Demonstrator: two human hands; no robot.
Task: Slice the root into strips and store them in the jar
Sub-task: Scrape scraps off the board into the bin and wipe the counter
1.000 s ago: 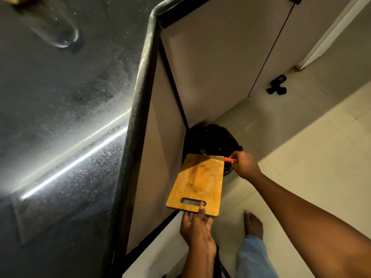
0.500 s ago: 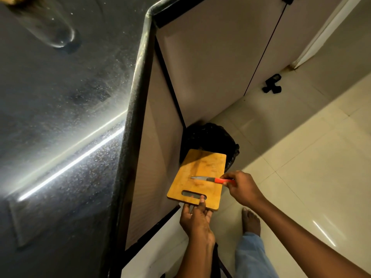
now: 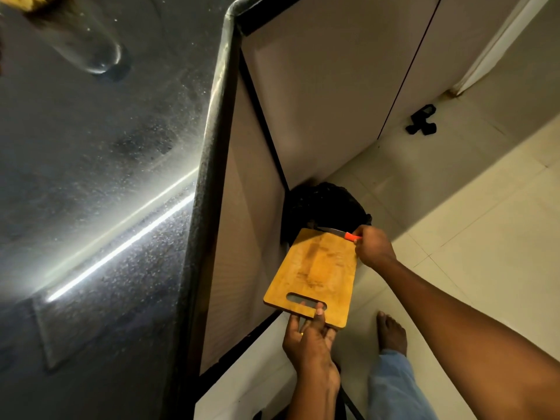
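Note:
My left hand [image 3: 309,338] grips the handle end of a wooden cutting board [image 3: 315,271], holding it tilted over a black-lined bin [image 3: 324,204] on the floor. My right hand [image 3: 372,247] holds a knife [image 3: 339,232] with an orange handle; its blade lies across the board's far edge, above the bin. The board's surface looks bare apart from stains. A glass jar [image 3: 81,40] stands on the dark counter at the top left, with something yellow at its top edge. No root is visible.
The black granite counter [image 3: 100,192] fills the left, its edge running down the middle. Beige cabinet doors [image 3: 327,92] stand beneath it. A small black object [image 3: 422,119] lies on the tiled floor [image 3: 485,222]. My bare foot [image 3: 391,331] stands near the board.
The knife has swept from the middle of the board to its far edge over the bin. The left hand keeps holding the board.

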